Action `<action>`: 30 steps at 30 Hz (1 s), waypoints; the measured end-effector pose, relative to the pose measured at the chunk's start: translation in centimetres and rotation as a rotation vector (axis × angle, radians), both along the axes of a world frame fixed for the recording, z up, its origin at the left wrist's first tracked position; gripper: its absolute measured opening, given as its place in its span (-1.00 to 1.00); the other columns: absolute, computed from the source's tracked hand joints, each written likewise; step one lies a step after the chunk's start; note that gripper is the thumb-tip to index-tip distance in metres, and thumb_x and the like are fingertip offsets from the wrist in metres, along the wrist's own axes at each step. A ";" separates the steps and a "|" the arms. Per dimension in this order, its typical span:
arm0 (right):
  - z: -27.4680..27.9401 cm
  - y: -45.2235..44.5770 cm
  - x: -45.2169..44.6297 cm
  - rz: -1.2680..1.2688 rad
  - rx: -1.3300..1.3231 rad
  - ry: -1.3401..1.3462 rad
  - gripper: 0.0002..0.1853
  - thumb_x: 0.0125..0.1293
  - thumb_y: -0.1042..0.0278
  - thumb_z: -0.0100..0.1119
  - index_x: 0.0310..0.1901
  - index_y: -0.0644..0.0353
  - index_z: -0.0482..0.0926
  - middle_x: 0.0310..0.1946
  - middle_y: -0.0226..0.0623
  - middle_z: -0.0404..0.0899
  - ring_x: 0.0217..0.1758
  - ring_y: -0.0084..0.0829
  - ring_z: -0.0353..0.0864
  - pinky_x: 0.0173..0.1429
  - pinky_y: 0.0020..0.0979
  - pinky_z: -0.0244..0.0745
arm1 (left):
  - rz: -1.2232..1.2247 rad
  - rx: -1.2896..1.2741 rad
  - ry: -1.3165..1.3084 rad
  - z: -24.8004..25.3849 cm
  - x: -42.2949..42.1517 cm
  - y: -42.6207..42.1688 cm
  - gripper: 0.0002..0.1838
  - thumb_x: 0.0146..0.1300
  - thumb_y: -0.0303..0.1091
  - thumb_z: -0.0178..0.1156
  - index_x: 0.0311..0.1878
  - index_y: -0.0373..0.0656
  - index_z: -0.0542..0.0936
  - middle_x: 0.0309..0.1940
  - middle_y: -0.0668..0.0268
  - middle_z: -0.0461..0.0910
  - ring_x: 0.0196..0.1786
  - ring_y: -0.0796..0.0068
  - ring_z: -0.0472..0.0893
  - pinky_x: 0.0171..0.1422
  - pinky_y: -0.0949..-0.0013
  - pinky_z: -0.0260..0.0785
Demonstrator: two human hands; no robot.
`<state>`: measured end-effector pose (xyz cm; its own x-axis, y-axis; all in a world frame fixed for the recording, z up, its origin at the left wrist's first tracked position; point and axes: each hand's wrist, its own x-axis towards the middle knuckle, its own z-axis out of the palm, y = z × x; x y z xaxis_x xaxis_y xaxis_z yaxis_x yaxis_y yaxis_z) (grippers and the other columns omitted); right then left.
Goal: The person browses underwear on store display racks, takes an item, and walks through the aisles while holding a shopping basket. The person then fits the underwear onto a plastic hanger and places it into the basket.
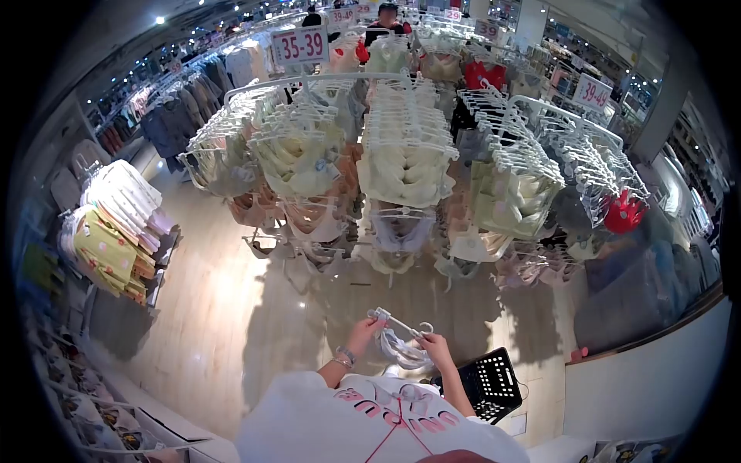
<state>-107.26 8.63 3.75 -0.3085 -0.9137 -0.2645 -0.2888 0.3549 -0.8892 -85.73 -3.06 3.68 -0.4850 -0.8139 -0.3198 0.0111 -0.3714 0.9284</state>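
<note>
White hanger [399, 322] slanting lengthwise from our left fingers [377, 324] to our right fingers [427, 339], we are pinching it near both ends, grips nearly closed and equally near; a pale garment [404, 353] is drooping just below, between them. Beyond the fingers, packed clothing racks [347, 76] are standing over pale floor [201, 324]; a black basket [505, 356] is sitting beside our right forearm [461, 392].

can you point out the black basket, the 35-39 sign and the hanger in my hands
black perforated plastic basket [498, 372]: head view, on its holed wall
white rectangular 35-39 sign [301, 46]: head view, middle of its face
white hanger [400, 322]: head view, on its bar
</note>
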 end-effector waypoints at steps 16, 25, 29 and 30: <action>2.7 -3.6 -0.2 0.176 0.070 0.137 -0.65 0.17 0.09 0.22 -0.26 0.26 0.64 -0.49 -0.04 0.60 -0.43 -0.23 0.59 -0.27 -0.29 0.43 | 0.082 0.063 -0.052 1.2 1.6 -0.8 -0.71 0.32 -0.13 0.12 -0.24 -0.17 0.61 -0.34 0.44 0.58 -0.22 0.66 0.48 -0.02 0.50 0.27; -1.1 -4.0 2.4 0.209 0.028 0.041 -0.73 0.19 0.21 0.24 -0.29 0.29 0.64 -0.53 -0.18 0.61 -0.46 -0.43 0.57 -0.30 -0.38 0.43 | 0.262 -0.007 0.076 0.0 3.5 0.1 -0.70 0.33 -0.15 0.12 -0.29 -0.21 0.60 -0.39 0.44 0.56 -0.26 0.65 0.47 -0.08 0.52 0.26; -4.0 -3.0 3.5 0.145 -0.027 -0.127 -0.74 0.12 0.36 0.30 -0.15 0.22 0.64 -0.40 -0.21 0.66 -0.35 -0.46 0.59 -0.21 -0.40 0.45 | 0.314 -0.093 0.036 0.0 3.5 0.7 -0.71 0.33 -0.16 0.12 -0.31 -0.22 0.59 -0.42 0.44 0.54 -0.31 0.64 0.46 -0.14 0.53 0.26; -4.9 -3.0 3.5 0.190 -0.001 -0.088 -0.73 0.12 0.39 0.30 -0.12 0.24 0.61 -0.38 -0.24 0.65 -0.31 -0.50 0.57 -0.17 -0.43 0.44 | 0.326 -0.106 0.047 0.2 3.5 0.8 -0.71 0.33 -0.16 0.12 -0.32 -0.22 0.59 -0.43 0.44 0.54 -0.32 0.64 0.46 -0.14 0.53 0.26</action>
